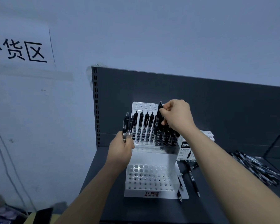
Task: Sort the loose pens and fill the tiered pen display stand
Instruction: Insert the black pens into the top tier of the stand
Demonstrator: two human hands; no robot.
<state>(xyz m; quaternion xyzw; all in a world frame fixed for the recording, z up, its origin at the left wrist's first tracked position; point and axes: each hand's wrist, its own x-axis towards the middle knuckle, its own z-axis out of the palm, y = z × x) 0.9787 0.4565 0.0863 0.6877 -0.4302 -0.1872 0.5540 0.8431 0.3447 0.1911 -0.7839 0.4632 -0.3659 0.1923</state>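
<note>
Risk first. Pinching one black pen upright with right hand, thumb and curled fingers closing on its upper barrel, at right end of upper tier, amid tightly bunching pens. Likely snagging its clip on neighbours there, tilting them or missing the hole. Target hole hiding behind hand, so probably aiming half blind.

Gripping small bundle of pens in left hand, tips down, just off left end of same tier. Possibly letting one slip free onto lower tier while attending to the other side. Also risking shoving display stand out of place when pressing down, if as light as it looks.

Looks next. Standing near back left corner of dark shelf, close to back panel. Showing white base, clear drilled tiers, red lettering on front wall. Carrying black-and-clear pens upright on upper tier only, evenly spaced at left, crowding at right. Showing nothing but open holes on lower tier.

Lying just right of stand: a few stray pens. Heaping toward right edge of shelf, well apart: loose pile.
</note>
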